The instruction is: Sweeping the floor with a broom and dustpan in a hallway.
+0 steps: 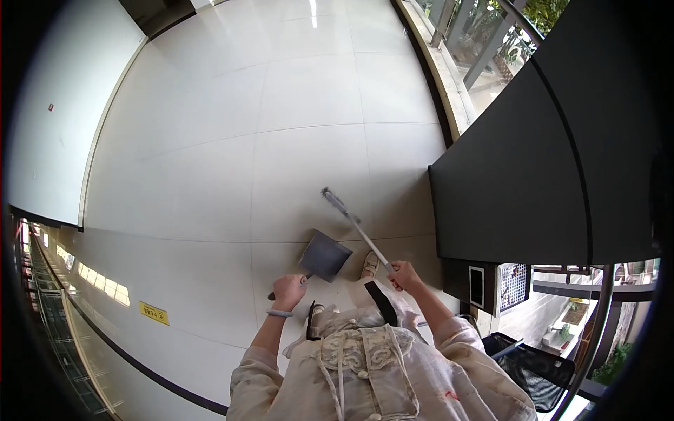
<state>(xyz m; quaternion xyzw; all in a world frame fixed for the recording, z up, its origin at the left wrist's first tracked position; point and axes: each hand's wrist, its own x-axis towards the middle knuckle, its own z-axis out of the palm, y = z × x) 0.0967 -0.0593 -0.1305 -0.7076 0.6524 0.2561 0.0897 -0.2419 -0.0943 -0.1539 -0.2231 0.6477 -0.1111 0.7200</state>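
Observation:
My left hand (289,292), with a pale bangle at its wrist, is closed around the handle of a dark grey dustpan (326,256). The pan lies in front of me, low over or on the floor; which of the two I cannot tell. In my right hand (404,277) is the light-coloured handle of a broom (372,244). That handle slants forward and left to the broom's narrow grey head (340,204), which is ahead of the dustpan and slightly to its right, apart from it. The head looks a little blurred.
Large pale tiles cover the floor (310,158). A tall dark cabinet (516,173) stands close on my right, beside windows. Behind it, near my right elbow, is a black mesh basket (532,368). A yellow floor sticker (154,313) lies left, near a glass-sided railing. A white wall (73,105) rises far left.

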